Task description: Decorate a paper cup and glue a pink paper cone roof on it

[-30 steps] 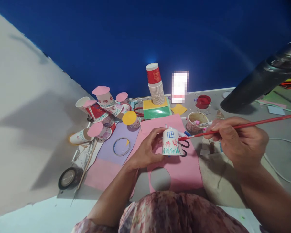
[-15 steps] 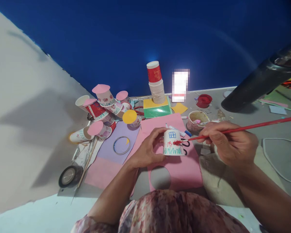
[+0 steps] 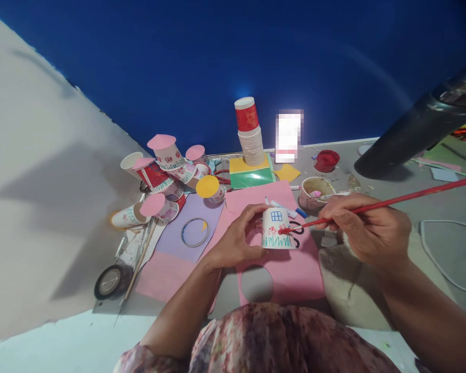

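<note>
Between the thumb and fingers of my left hand point(image 3: 239, 239) is a white paper cup point(image 3: 275, 230), held above a pink sheet point(image 3: 306, 274). Its side bears a blue window, red dabs and green grass strokes. My right hand point(image 3: 367, 228) grips a long red paintbrush point(image 3: 419, 196) like a pen. The brush's red tip meets the cup's side among the red dabs. Behind the cup lie capped markers point(image 3: 285, 209). A red paint pot point(image 3: 326, 161) stands farther back, beyond a small tub point(image 3: 314, 194) with a pink item in it.
Decorated cups with pink paper tops point(image 3: 163, 145) cluster at the left. A tall cup stack point(image 3: 251, 142) stands at the back by the blue wall. A black cylinder point(image 3: 407, 127) leans at the right. A black tape roll point(image 3: 109, 282) and bangle-like ring point(image 3: 195, 232) lie left.
The brush tip has shifted slightly right and down on the cup, and its handle end has dropped lower or raised little with my right hand. The left hand barely differs.
</note>
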A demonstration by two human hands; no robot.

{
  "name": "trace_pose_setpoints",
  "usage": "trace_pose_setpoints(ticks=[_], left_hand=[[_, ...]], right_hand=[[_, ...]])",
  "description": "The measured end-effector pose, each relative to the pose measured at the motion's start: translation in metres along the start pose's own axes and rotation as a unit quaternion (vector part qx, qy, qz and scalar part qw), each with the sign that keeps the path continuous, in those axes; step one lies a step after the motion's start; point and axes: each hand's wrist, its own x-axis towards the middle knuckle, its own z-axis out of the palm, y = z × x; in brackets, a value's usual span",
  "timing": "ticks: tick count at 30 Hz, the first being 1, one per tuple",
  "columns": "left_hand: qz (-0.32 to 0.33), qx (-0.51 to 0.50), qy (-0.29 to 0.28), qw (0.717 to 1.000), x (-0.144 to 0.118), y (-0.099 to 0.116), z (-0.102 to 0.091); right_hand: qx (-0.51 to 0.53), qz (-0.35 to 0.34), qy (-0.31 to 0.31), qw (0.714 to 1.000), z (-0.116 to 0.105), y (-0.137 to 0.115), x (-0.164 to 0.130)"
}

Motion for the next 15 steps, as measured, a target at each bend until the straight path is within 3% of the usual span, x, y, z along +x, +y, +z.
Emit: trace_pose_setpoints(ticks=[7,15], left_hand=[[-0.004,-0.009,0.011,1.000,0.0009,0.0005,0.0021],[-0.010,-0.012,0.009,1.000,0.0000,-0.0010,0.0011]], right_hand=[[-0.005,0.027,0.045,0.999,0.0010,-0.0047,0.0036],[0.001,0.017,0.009,1.000,-0.0007,-0.0001,0.0020]])
